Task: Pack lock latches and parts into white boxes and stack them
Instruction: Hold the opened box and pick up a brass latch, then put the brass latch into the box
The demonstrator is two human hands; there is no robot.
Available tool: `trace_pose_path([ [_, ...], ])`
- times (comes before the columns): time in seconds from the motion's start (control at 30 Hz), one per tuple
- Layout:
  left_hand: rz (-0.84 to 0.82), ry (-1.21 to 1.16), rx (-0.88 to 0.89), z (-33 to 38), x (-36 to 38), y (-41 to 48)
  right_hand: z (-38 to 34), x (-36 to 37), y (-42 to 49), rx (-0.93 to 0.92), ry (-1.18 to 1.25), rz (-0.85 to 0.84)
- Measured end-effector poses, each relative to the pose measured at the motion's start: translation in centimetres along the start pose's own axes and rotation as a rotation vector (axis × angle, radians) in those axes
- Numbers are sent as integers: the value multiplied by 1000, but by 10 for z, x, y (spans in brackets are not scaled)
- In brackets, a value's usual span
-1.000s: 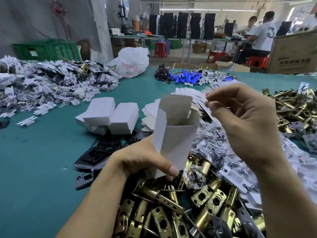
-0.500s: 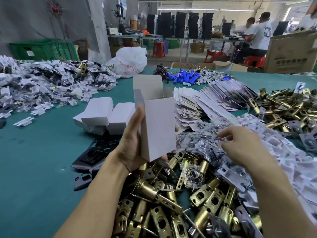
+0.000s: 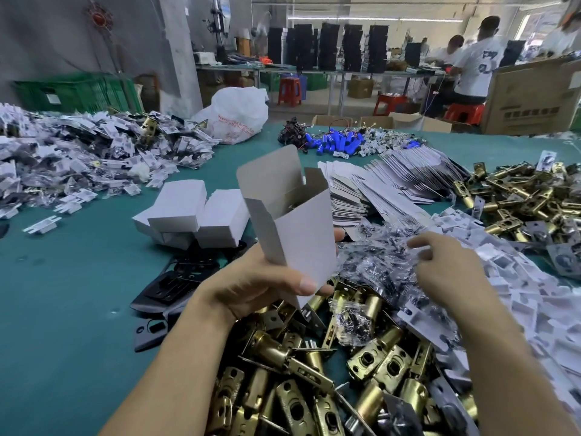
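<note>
My left hand (image 3: 257,286) grips an upright white box (image 3: 301,234) with its top flaps open, held above a pile of brass lock latches (image 3: 314,379). My right hand (image 3: 446,272) reaches into a heap of small clear bags of screws (image 3: 377,265), fingers pinched at a bag; whether it holds one is unclear. Closed white boxes (image 3: 191,212) lie grouped on the green table to the left. Flat unfolded boxes (image 3: 377,187) are fanned out behind.
Black strike plates (image 3: 176,284) lie left of my wrist. White plastic parts (image 3: 515,278) spread to the right, more brass latches (image 3: 522,196) beyond them. A large heap of bagged parts (image 3: 78,152) fills the far left. People work at benches behind.
My left hand raised and turned the open box. My right hand dropped from beside the box down to the screw-bag heap and now pinches at it.
</note>
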State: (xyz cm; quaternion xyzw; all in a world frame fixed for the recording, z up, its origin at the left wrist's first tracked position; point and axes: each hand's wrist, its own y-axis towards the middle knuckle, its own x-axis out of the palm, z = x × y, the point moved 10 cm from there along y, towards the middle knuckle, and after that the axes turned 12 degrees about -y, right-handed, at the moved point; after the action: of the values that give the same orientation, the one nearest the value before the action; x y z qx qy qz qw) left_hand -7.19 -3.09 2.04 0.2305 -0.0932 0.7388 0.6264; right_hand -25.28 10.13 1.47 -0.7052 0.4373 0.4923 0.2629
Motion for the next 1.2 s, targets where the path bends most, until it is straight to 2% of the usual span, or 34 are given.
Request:
trace_pose_path([
  [0.07, -38, 23, -22, -2, 6, -1, 3, -8, 2, 12, -128, 64],
  [0.13, -51, 32, -45, -4, 8, -3, 10, -7, 4, 59, -248, 54],
  [0.27, -45, 69, -72, -5, 8, -4, 9, 14, 1, 43, -151, -110],
  [0.4, -45, 157, -87, -8, 9, -2, 3, 11, 3, -5, -171, -61],
  [0.67, -49, 169, -91, -8, 12, -2, 0, -1, 6, -52, 108, 42],
  [0.9, -37, 178, -119, -12, 8, -2, 18, 7, -6, 80, -26, -112],
  [1.2, -35, 181, -134, -13, 7, -3, 19, 2, -2, 59, 55, -34],
])
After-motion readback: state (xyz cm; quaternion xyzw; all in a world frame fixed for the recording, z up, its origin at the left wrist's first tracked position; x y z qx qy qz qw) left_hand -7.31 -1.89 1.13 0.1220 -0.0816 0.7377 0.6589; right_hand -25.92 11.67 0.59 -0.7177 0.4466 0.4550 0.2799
